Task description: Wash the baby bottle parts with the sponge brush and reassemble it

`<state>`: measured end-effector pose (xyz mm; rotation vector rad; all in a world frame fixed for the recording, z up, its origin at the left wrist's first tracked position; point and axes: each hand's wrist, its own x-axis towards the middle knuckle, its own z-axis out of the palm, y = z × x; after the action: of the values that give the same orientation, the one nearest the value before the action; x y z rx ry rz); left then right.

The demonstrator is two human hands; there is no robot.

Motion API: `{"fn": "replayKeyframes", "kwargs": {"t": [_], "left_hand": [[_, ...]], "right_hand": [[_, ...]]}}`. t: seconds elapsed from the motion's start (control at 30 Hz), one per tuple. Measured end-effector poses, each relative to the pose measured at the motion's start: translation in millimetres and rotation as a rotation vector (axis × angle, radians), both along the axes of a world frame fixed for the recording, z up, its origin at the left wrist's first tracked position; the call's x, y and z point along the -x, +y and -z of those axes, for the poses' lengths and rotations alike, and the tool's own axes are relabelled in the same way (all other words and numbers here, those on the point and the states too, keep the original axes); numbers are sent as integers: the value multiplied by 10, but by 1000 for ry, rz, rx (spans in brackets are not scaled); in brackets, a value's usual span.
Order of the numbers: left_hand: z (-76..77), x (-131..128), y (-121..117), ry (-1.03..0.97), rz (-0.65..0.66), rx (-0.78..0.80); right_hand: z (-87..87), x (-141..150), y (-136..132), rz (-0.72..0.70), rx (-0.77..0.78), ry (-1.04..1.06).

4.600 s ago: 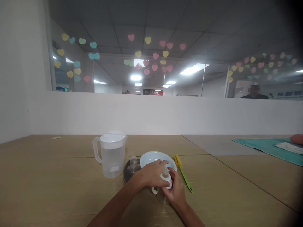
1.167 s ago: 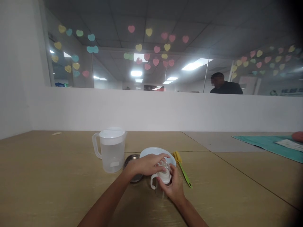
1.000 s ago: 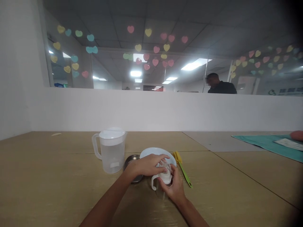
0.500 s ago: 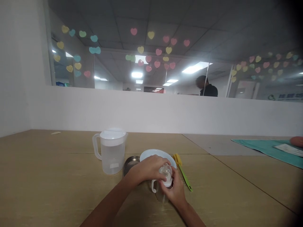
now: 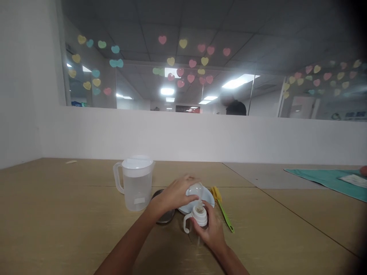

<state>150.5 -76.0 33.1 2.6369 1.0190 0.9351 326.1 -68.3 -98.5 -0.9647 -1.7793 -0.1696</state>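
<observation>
My right hand (image 5: 211, 228) is wrapped round a clear baby bottle (image 5: 200, 217) with a white collar, a teat on top and a white side handle. It stands upright. Just above the teat, my left hand (image 5: 178, 193) grips the bottle's clear dome cap (image 5: 195, 190), which is off the collar. Behind both hands lies a pale blue plate (image 5: 210, 195), partly hidden by them. A round metal bowl (image 5: 168, 218) shows beneath my left wrist, mostly covered. To the right rests a bottle brush (image 5: 224, 210) with a yellow sponge head and green handle.
A translucent lidded pitcher (image 5: 137, 189) holding clear liquid stands left of the bowl. At the far right a teal cloth (image 5: 318, 178) carries a white sheet (image 5: 354, 180). A white wall (image 5: 172, 133) backs the table; beyond its window is a person (image 5: 236, 108).
My left hand has lifted the dome cap off the bottle, up and slightly left, baring the teat. My right hand stays round the bottle. The person behind the glass has shifted left.
</observation>
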Motion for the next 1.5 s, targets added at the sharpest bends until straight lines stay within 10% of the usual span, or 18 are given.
{"fn": "replayKeyframes", "kwargs": {"t": [0.2,0.47,0.87,1.27,1.5], "left_hand": [[229,42,232,227,-175,-65],[547,-42,430,363,25,197],[78,-82,-20,173,255,348],[209,-355,-92,242,-298,108],[110,-157,-78,174,-102,171]], "right_hand": [[-13,9,-10,3,-65,-10],[8,-6,0,14,-49,-38],[98,19,43,-46,12,97],[102,43,28,-37,30,113],[113,15,52,-53,-1,93]]}}
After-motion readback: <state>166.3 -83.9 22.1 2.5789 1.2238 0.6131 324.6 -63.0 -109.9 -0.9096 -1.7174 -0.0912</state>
